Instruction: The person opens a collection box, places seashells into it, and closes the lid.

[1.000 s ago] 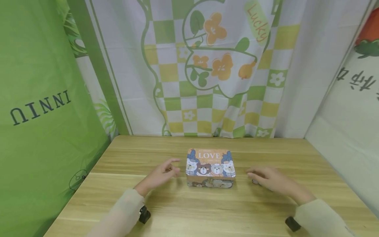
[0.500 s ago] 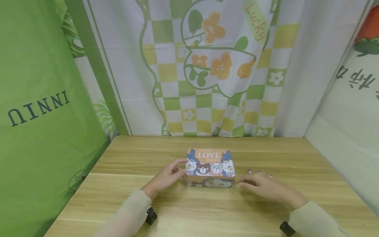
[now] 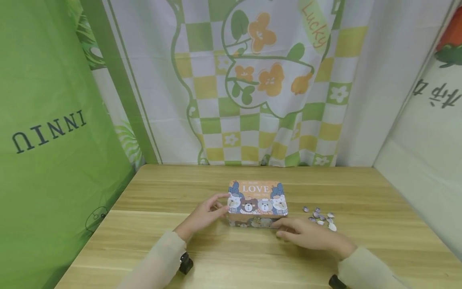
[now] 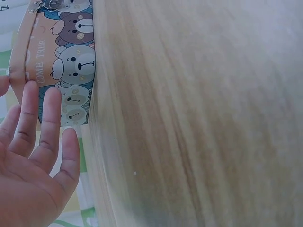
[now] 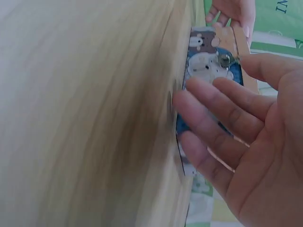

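A lidded tin box (image 3: 258, 196) with bears and the word LOVE on its orange top sits on the table, its lid down. Its small metal clasp (image 5: 226, 60) shows on the front in the right wrist view. My left hand (image 3: 203, 214) is at the box's left side, fingertips right at the lid's edge, fingers loosely extended. In front of the box's right corner is my right hand (image 3: 309, 236). Its thumb tip (image 5: 253, 64) is close by the clasp, and the other fingers spread loosely along the front face, gripping nothing.
Several small whitish-purple pieces (image 3: 319, 216), shell-like in look, lie to the right of the box. The wooden table (image 3: 173, 180) ends at a patterned curtain (image 3: 267, 120) behind. Green cloth hangs on the left, white cloth on the right.
My left hand has moved right, up to the box's side. My right hand has moved left from over the small pieces to the box's front right, uncovering them. The box has stayed put.
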